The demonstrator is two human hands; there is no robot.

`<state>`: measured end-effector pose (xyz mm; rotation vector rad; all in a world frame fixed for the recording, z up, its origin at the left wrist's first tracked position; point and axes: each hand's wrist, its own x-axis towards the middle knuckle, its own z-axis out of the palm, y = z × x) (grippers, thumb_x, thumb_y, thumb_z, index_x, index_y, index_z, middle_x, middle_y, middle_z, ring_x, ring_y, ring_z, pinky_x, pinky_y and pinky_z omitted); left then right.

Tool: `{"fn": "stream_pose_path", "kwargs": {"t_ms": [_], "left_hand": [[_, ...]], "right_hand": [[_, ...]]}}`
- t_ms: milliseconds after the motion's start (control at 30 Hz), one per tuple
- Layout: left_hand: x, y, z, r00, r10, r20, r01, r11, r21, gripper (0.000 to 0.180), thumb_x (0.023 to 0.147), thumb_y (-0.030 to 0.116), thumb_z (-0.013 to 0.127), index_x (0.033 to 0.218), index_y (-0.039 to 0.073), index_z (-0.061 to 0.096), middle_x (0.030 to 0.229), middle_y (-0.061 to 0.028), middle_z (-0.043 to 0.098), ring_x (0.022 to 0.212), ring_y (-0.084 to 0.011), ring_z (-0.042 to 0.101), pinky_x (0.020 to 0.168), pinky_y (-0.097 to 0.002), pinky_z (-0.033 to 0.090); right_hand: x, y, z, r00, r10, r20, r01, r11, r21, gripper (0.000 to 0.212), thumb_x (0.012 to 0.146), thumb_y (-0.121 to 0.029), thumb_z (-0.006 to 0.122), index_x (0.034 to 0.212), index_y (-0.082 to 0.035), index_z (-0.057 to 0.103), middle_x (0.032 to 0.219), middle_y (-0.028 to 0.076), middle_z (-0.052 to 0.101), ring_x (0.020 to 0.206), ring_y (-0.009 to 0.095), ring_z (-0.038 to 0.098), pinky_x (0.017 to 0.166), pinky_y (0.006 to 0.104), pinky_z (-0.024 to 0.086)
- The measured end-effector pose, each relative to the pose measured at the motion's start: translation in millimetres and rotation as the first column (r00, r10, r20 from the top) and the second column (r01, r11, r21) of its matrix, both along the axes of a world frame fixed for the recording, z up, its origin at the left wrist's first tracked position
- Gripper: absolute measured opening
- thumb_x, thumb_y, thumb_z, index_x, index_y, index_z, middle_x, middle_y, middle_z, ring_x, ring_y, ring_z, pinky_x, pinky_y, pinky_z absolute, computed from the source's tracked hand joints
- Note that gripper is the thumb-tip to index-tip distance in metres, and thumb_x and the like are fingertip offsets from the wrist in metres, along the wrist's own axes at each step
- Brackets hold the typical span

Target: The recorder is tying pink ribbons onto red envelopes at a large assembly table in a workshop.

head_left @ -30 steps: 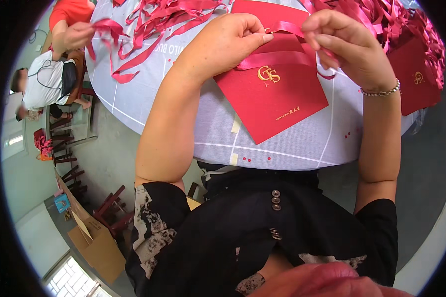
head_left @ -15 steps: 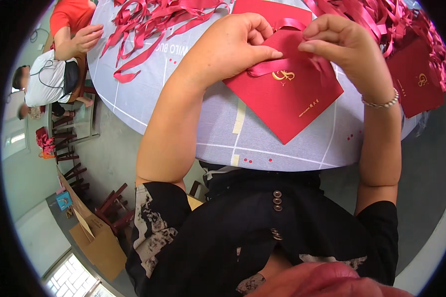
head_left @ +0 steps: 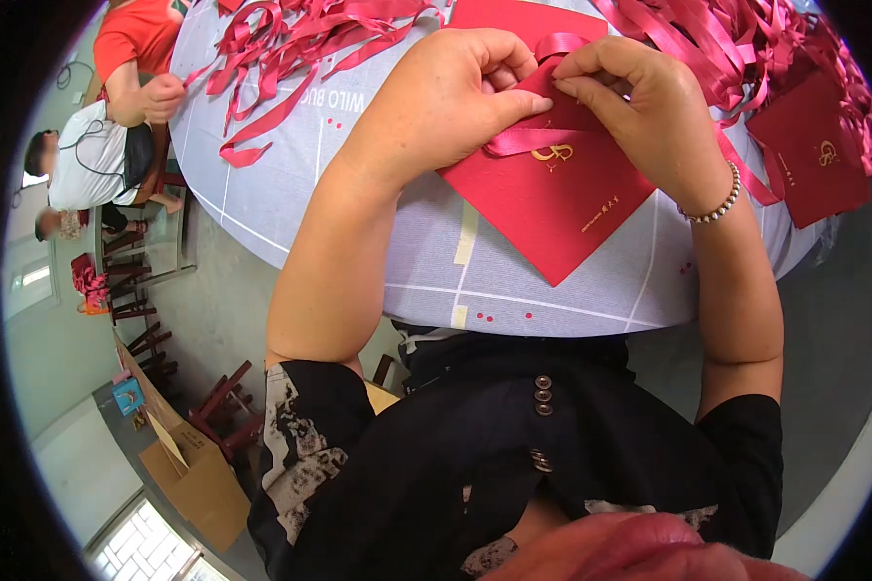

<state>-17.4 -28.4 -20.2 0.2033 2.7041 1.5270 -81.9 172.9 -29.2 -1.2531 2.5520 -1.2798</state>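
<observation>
A red paper gift bag (head_left: 564, 218) with a gold emblem lies flat and turned cornerwise before me, at the table's near side. Across it runs a pink-red satin ribbon (head_left: 543, 142), with a loop of it standing up beyond my fingers. My left hand (head_left: 470, 87) is closed at the bag's left edge, thumb pressed on the ribbon. My right hand (head_left: 644, 111), with a beaded bracelet, pinches the ribbon close to the left thumb tip. The ribbon's other end trails out to the right of the right wrist. The fingers hide the knot area.
Loose ribbons (head_left: 310, 48) lie at the far left of the cloth-covered table (head_left: 421, 257). A ribbon heap (head_left: 756, 48) and another red bag (head_left: 814, 155) are at the right. A co-worker's hand (head_left: 163, 97) holds a ribbon at the left edge. A cardboard box (head_left: 199, 484) stands lower left.
My right hand has moved left, bringing its pinch next to my left thumb. A ribbon tail now shows right of my wrist. The co-worker's hand has closed on a ribbon.
</observation>
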Motion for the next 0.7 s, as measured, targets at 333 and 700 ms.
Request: {"fn": "stream_pose_path", "kwargs": {"t_ms": [333,700], "left_hand": [[-13.7,-2.6,-8.6,0.999,0.013,-0.032,-0.012,0.999,0.034,0.011,0.085,0.002,0.072,0.094,0.001,0.066,0.078,0.0032,0.064,0.066,-0.0022,0.054,0.059,-0.0194,0.044],[6.0,1.8,-5.2,0.994,-0.078,-0.072,0.075,0.997,-0.036,0.012,0.081,0.005,0.074,0.086,0.004,0.063,0.075,-0.0053,0.061,0.069,-0.0165,0.056,0.067,-0.0309,0.046]], "right_hand": [[-12.6,-15.2,-16.0,0.967,-0.052,-0.248,0.023,0.992,-0.120,0.006,0.085,-0.004,0.069,0.090,0.000,0.068,0.083,0.011,0.070,0.073,0.019,0.067,0.066,0.0305,0.053],[-0.4,4.0,-11.5,0.998,0.062,-0.006,-0.062,0.987,-0.148,0.005,0.078,-0.004,0.073,0.083,-0.003,0.073,0.083,0.014,0.071,0.076,0.029,0.070,0.071,0.0359,0.055]]}}
